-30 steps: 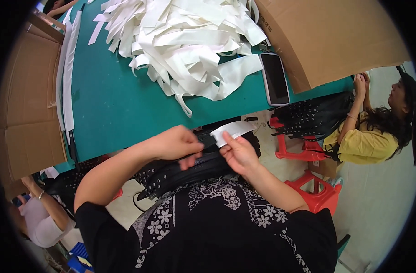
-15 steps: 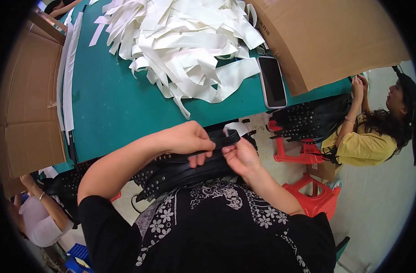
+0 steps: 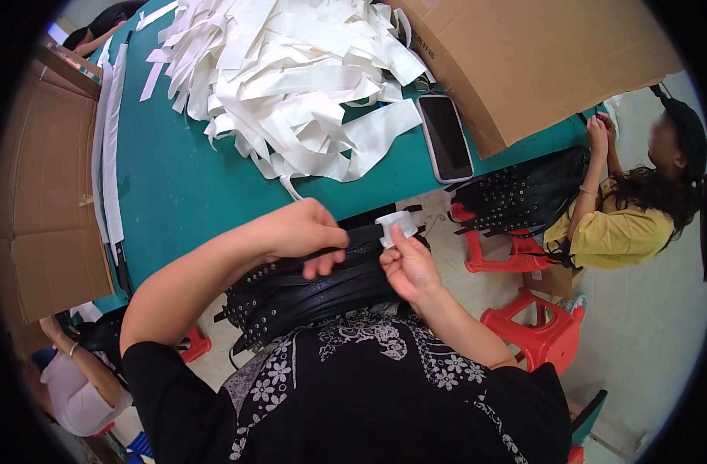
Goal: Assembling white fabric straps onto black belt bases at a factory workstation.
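My left hand (image 3: 305, 233) is closed around a black belt (image 3: 363, 235) just off the table's near edge. At the belt's right end, a short white strip (image 3: 398, 224) is wrapped around it. My right hand (image 3: 409, 267) pinches this strip, with the thumb on top. Across my lap lies a bundle of black belts (image 3: 322, 288) with rows of metal eyelets at its left end. Beyond my hands, a big loose heap of white strips (image 3: 292, 93) covers much of the green table (image 3: 175, 201).
A phone (image 3: 446, 139) lies right of the heap, beside a large cardboard box (image 3: 555, 62). More cardboard (image 3: 48, 185) stands at the left. Red stools (image 3: 539, 332) are on the right. One co-worker in yellow (image 3: 624, 232) sits right, another (image 3: 83, 387) left, each near black belts.
The belt's end was a raised black loop at my right fingers; now it lies flatter with the white strip around it. My right thumb has come onto the strip.
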`<state>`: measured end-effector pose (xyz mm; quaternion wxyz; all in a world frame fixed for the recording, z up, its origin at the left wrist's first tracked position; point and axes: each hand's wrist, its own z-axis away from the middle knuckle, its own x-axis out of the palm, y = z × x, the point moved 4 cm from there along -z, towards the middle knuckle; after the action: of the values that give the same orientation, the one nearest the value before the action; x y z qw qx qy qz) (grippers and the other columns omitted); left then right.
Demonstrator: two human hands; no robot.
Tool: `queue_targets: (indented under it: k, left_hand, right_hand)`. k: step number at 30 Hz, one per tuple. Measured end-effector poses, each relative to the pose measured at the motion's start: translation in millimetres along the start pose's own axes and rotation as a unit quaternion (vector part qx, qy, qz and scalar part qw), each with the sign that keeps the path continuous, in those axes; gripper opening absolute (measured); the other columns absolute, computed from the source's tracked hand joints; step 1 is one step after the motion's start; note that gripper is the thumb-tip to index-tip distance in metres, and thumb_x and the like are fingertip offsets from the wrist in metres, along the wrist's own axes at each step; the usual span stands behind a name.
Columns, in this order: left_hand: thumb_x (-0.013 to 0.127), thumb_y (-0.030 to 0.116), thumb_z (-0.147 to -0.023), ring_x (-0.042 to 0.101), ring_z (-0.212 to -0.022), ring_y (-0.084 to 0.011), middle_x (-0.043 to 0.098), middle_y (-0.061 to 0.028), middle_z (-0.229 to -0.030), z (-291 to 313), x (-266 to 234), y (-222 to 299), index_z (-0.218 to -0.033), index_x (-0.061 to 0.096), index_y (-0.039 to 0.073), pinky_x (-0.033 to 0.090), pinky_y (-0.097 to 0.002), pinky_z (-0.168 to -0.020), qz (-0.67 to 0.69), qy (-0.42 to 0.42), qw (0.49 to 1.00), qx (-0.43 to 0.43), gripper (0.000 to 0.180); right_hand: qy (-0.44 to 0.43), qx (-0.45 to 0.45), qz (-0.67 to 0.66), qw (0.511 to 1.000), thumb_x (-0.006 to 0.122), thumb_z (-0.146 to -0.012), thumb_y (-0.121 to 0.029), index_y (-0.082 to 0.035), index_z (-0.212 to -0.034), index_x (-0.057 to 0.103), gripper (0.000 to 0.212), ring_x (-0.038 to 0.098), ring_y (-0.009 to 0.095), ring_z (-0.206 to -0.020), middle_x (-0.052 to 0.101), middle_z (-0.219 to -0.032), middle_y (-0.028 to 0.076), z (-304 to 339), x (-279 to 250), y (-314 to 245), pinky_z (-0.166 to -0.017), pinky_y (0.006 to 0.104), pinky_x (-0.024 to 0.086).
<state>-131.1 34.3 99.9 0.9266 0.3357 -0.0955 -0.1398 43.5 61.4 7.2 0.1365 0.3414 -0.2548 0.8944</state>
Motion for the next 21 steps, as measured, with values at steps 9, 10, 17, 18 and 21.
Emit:
queue_targets:
  k: [9, 10, 17, 18, 21]
  left_hand:
    - [0.048, 0.021, -0.088, 0.06, -0.055, -0.0174, 0.061, -0.0115, -0.066, -13, -1, -18, -0.081, 0.058, -0.006, 0.049, -0.0251, -0.052, -0.007, -0.045, 0.999, -0.009, 0.03]
    - [0.048, 0.021, -0.088, 0.06, -0.055, -0.0174, 0.061, -0.0115, -0.066, -13, 0, -17, -0.081, 0.058, -0.006, 0.049, -0.0251, -0.052, -0.007, -0.047, 0.999, -0.01, 0.03]
    - [0.05, 0.018, -0.084, 0.059, -0.051, -0.0165, 0.06, -0.0122, -0.063, -33, 10, 7, -0.077, 0.058, -0.007, 0.047, -0.0244, -0.048, 0.01, -0.023, 1.0, 0.01, 0.027]
    - [0.05, 0.018, -0.084, 0.059, -0.051, -0.0165, 0.061, -0.0121, -0.064, -35, 11, 7, -0.078, 0.058, -0.007, 0.047, -0.0242, -0.048, 0.013, -0.024, 1.0, 0.01, 0.027]
    - [0.05, 0.02, -0.086, 0.059, -0.052, -0.0168, 0.061, -0.0121, -0.068, -21, 0, 3, -0.081, 0.058, -0.007, 0.048, -0.0241, -0.05, 0.004, -0.048, 0.999, -0.024, 0.029]
  right_hand:
    - [0.036, -0.038, -0.007, 0.999, 0.056, -0.085, -0.012, -0.009, -0.085, 0.051, 0.006, 0.041, 0.003, -0.053, 0.05, -0.07, -0.003, -4, -6, -29, -0.049, 0.0162, 0.036]
    - [0.038, -0.037, -0.008, 0.999, 0.056, -0.085, -0.012, -0.009, -0.085, 0.051, 0.006, 0.041, 0.003, -0.053, 0.05, -0.07, -0.003, -6, -9, -27, -0.049, 0.0162, 0.036]
    - [-0.038, 0.056, 0.02, 0.998, 0.053, -0.087, -0.018, -0.006, -0.095, 0.05, 0.014, 0.039, 0.004, -0.054, 0.049, -0.073, -0.002, 4, 20, 5, -0.05, 0.0173, 0.035]
    - [-0.038, 0.051, 0.012, 0.998, 0.052, -0.087, -0.018, -0.007, -0.094, 0.05, 0.013, 0.039, 0.004, -0.054, 0.049, -0.073, -0.002, 5, 22, 3, -0.05, 0.0172, 0.035]
    - [-0.002, 0.015, -0.02, 1.0, 0.055, -0.086, -0.015, -0.008, -0.088, 0.049, 0.009, 0.039, 0.004, -0.053, 0.048, -0.07, -0.003, -7, 5, -10, -0.05, 0.0174, 0.036]
